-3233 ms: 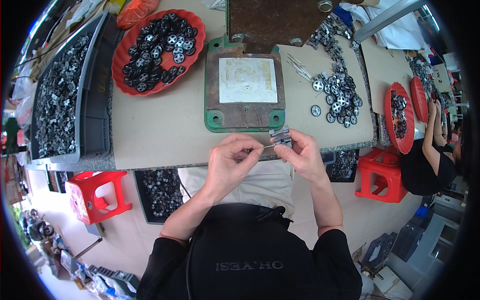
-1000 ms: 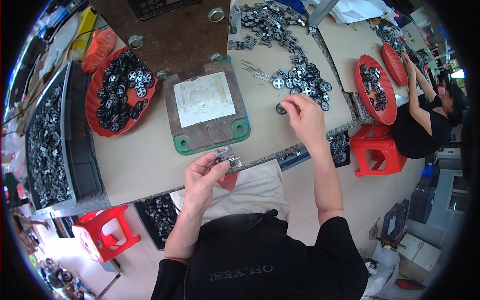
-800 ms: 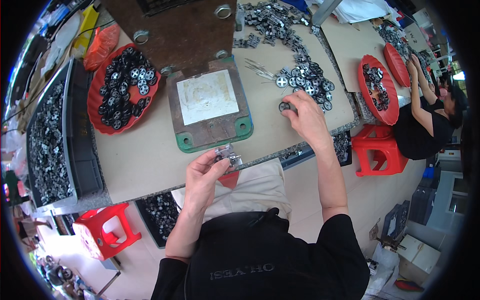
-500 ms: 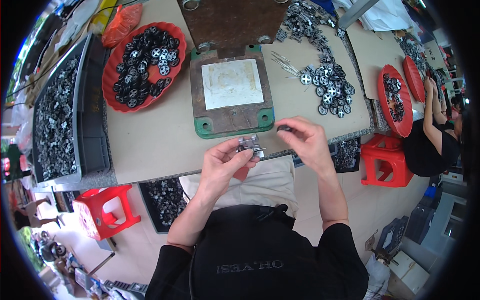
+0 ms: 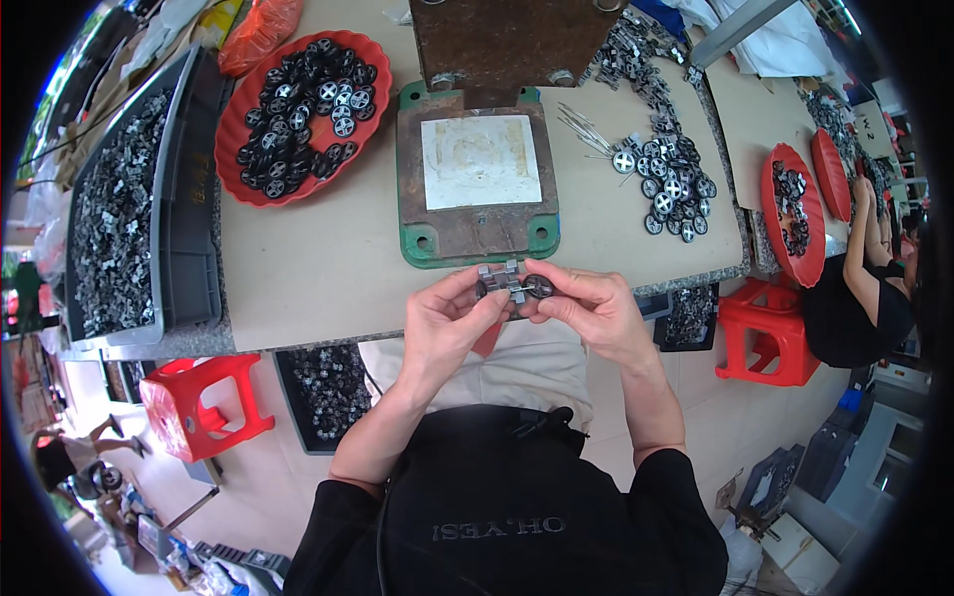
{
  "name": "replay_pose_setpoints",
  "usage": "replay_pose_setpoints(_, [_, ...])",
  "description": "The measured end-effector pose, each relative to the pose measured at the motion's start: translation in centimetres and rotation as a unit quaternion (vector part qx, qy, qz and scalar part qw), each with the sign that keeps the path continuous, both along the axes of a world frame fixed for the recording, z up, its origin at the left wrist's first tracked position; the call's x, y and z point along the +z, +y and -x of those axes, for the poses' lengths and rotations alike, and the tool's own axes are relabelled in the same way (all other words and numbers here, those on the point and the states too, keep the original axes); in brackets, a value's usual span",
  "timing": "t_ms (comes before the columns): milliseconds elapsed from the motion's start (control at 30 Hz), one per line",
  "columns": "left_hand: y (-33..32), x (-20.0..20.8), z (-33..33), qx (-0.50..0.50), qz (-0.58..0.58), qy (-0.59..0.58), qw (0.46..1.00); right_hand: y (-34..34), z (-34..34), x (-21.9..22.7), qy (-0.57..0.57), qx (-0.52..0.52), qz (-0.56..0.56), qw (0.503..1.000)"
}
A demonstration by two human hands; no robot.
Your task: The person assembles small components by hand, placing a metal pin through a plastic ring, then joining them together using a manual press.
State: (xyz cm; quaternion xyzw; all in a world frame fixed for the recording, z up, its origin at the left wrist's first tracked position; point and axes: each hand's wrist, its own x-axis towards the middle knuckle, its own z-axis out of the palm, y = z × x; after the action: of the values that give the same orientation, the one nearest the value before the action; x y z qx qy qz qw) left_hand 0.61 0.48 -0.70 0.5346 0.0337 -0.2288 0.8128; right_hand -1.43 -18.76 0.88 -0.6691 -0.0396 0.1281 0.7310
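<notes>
With our left hand [image 5: 442, 316] we are pinching the grey plastic part [image 5: 504, 281], which is sitting between our hands, on our side of the press base [image 5: 481, 220]. A thin metal rod [image 5: 525, 289] is pointing rightward toward a black wheel [image 5: 540, 286], which we are pinching with our right hand [image 5: 602, 310], fingers nearly closed.

Grey part [image 5: 501, 276] partly covered by left hand [image 5: 447, 323]. Brown metal block [image 5: 512, 45] cut off at top edge. Pieces [image 5: 114, 219] in grey bin [image 5: 187, 238] too small to tell apart.
</notes>
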Motion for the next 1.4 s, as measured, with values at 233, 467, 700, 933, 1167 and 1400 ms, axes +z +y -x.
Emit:
replay_pose_setpoints(233, [0.1, 0.4, 0.2, -0.03, -0.033, 0.012, 0.999, -0.5, -0.6, -0.4, -0.039, 0.002, 0.004, 0.999])
replay_pose_setpoints(467, [-0.3, 0.5, 0.2, 0.019, -0.017, 0.003, 1.0, 0.4, 0.4, -0.7, -0.098, -0.106, 0.082, 0.986])
replay_pose_setpoints(700, [-0.3, 0.2, 0.2, 0.024, -0.019, -0.001, 1.0, 1.8, 1.1, -1.2, -0.142, -0.17, 0.11, 0.969])
replay_pose_setpoints(933, [-0.4, 0.0, 0.3, 0.037, -0.013, -0.003, 0.999, 3.1, 1.4, -1.9, -0.187, -0.232, 0.145, 0.944])
replay_pose_setpoints(1167, [-0.3, -0.1, 0.2, 0.04, -0.002, -0.013, 0.999, 3.4, 1.3, -2.1, -0.191, -0.228, 0.153, 0.942])
replay_pose_setpoints(1400, [-0.3, 0.1, 0.4, 0.053, -0.017, -0.018, 0.998, 3.5, 1.4, -2.6, -0.277, -0.243, 0.237, 0.899])
